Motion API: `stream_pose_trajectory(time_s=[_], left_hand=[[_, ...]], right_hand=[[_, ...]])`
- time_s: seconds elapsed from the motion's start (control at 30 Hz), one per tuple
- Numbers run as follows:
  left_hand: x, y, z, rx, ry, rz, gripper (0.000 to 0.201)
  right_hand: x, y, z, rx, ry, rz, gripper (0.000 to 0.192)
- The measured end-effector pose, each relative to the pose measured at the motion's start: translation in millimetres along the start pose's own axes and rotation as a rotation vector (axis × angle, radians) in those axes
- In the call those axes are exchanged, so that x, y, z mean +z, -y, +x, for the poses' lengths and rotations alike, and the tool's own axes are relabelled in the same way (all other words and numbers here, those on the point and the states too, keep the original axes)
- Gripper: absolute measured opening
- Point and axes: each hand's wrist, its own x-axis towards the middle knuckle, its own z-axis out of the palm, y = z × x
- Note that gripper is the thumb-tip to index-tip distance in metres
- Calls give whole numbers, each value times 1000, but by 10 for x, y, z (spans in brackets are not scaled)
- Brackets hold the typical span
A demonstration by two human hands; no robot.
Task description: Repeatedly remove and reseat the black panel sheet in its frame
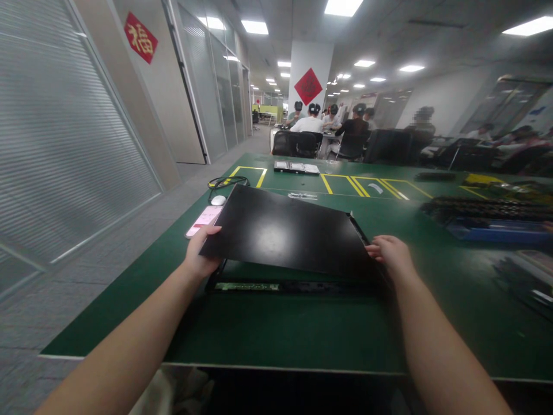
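A flat, glossy black panel (276, 230) is tilted above the table, its left end higher and its near edge raised. My left hand (201, 251) grips the panel's left edge, thumb on top. At the right edge my right hand (391, 256) is closed with bent fingers, where the panel meets a dark side strip (359, 227). Under the panel lies a dark frame (328, 288), mostly hidden, with a narrow green circuit board (246, 286) showing along its near side. What sits deeper beneath the panel is covered.
A phone (203, 220), a white mouse (218, 200) and a black cable (228, 182) are at the left. Boxed drives (296, 167) stand behind on the green table (294, 334). To the right is a blue tray (496, 230) of dark parts. Several people sit farther back.
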Motion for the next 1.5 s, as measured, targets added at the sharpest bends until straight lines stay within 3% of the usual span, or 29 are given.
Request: stream_pose_trajectory(time_s=[0.43, 0.67, 0.93, 1.27, 1.5], left_hand=[[35, 32, -5, -9, -18, -9, 60], [35, 73, 8, -93, -51, 10, 56], [70, 90, -3, -63, 14, 37, 65], [18, 136, 43, -119, -14, 67, 63], [-5, 171, 60, -129, -2, 60, 68]], right_hand=[[-26, -11, -1, -45, -73, 28, 14], [-42, -33, 23, -60, -103, -33, 14], [-55, -35, 21, -47, -119, -123, 11], [-83, -137, 124, -79, -128, -165, 18], [-114, -134, 133, -200, -102, -456, 17]])
